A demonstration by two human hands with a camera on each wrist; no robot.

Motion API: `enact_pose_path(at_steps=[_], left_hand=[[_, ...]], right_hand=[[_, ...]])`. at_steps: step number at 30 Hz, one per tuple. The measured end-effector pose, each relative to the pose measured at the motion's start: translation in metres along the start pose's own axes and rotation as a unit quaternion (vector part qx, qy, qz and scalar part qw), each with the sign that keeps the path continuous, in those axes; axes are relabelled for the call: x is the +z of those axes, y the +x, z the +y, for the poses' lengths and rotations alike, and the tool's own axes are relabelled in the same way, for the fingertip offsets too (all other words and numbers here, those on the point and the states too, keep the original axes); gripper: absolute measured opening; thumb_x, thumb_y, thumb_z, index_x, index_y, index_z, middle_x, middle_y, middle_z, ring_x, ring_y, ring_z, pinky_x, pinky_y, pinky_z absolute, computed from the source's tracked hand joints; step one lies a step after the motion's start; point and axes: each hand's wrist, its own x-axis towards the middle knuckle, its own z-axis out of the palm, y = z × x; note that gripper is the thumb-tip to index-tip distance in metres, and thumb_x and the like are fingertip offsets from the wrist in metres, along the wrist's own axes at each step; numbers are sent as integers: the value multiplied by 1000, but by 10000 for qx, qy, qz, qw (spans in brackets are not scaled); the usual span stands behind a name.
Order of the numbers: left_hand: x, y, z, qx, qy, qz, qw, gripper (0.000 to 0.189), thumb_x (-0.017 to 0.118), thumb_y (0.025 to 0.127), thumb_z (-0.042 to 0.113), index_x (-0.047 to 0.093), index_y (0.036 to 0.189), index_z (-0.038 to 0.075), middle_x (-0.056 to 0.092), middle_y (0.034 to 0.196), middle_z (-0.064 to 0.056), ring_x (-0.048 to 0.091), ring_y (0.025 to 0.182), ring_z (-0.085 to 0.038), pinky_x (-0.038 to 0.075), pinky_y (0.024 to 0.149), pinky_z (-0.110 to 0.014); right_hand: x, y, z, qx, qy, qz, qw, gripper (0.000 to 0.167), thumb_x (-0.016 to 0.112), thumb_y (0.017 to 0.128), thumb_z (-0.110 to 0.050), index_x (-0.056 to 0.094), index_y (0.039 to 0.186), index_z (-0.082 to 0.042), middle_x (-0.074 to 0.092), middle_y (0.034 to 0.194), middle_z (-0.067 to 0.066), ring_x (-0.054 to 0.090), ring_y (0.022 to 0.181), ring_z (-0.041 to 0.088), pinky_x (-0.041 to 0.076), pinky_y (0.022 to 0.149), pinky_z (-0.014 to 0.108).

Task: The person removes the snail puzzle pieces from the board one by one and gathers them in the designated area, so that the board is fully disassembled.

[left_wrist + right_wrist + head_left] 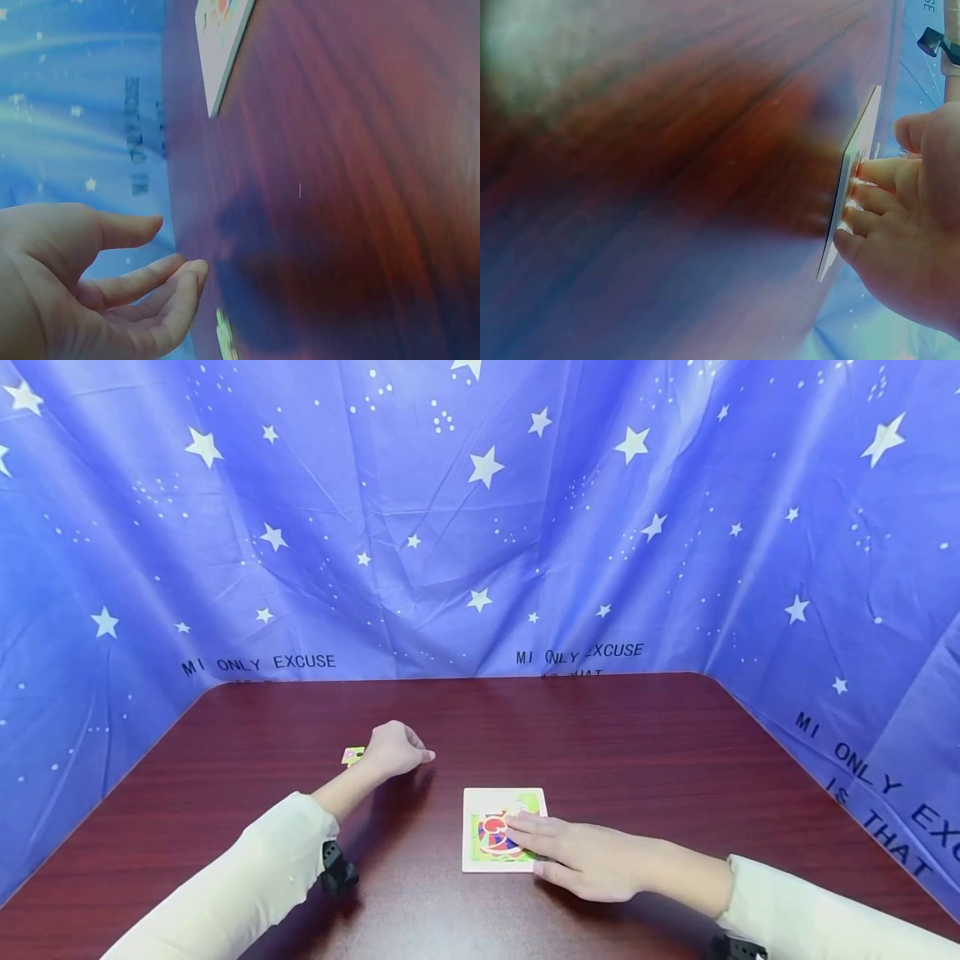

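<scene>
Board (480,801): touched by straight-fingered right grip (588,857), apparently for steadying.
Small piece (352,755): partly hidden by left grip (393,750), held parted, empty.

The board (491,837) is white-bordered and multicoloured, the table (622,752) red-brown.

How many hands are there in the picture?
2. The left hand is over the table, near something small and colourful. The right hand has its fingers on the picture board. Neither is hidden.
</scene>
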Motion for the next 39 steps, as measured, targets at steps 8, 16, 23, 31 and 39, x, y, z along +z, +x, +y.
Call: enact_pose_path(at_steps=[8,16,23,31,39], left_hand=[[15,-16,28,-185,-734,-626,9952,16,75,81,21,72,73,7,70,64,-9,61,60,-13,45,58,-21],[33,-28,49,20,-1245,-1115,9859,13,73,83,19,73,78,7,72,67,-10,64,59,-12,48,56,-18],[49,-34,62,422,-1313,-1466,9795,13,72,82,20,76,81,7,72,68,-9,64,62,-9,46,58,-17],[63,-39,74,765,-1114,-1461,9800,11,70,81,15,78,84,8,73,71,-6,57,66,-7,45,58,-16],[70,-49,84,1027,-1030,-1518,9776,14,67,84,5,74,94,0,74,82,-10,60,59,-8,50,51,-18]], right_hand=[[-1,-6,0,-85,-22,63,9999,49,33,104,-37,36,149,-16,35,157,0,34,145,22,37,115,38],[2,-12,2,-117,-16,80,9999,48,32,105,-33,34,150,-17,33,157,-1,33,145,22,36,115,39],[6,-19,0,-235,-173,228,9993,47,32,105,-30,31,151,-17,29,159,-1,31,146,21,37,115,39],[6,-29,-3,-477,-359,224,9980,47,28,106,-30,35,149,-13,36,156,4,38,143,24,41,112,37],[4,-29,-5,-389,-230,168,9988,47,28,106,-31,38,148,-12,38,155,5,39,142,23,42,111,38]])
